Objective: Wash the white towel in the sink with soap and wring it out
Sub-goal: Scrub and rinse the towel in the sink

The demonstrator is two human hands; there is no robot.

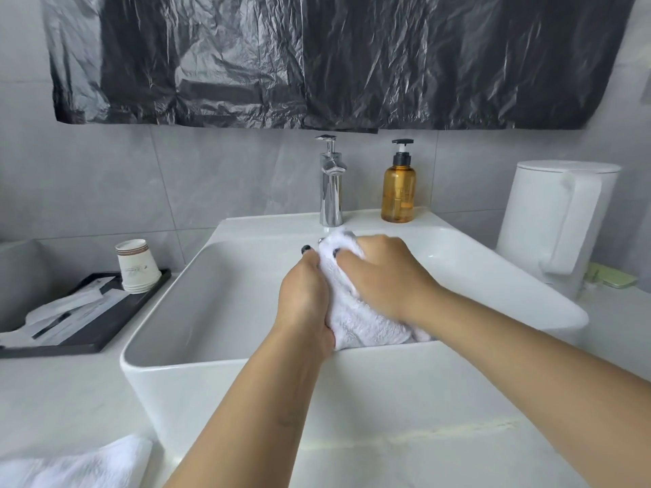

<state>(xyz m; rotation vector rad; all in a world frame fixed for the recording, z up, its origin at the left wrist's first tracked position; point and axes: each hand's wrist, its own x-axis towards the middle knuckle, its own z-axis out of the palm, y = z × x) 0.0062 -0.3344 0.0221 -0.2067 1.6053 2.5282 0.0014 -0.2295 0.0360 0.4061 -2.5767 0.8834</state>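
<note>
At nine o'clock, a stack of white paper cups (135,267) stands on a flat black tray (105,332). In the centre, over the white rectangular ceramic sink (218,378), the left hand (304,301) and right hand (384,272) both grip a bunched white terry towel (355,318), fingers curled round it. At twelve o'clock stand a chrome tap (331,184) and an amber pump soap bottle (398,188). At three o'clock, a white plastic kettle (553,223).

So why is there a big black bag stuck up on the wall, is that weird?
Yes, that is the odd thing. A crinkled black plastic sheet hangs on the wall above the faucet; what it covers is hidden. Otherwise nothing looks spilled or broken: both hands grip the towel over the sink.
</note>
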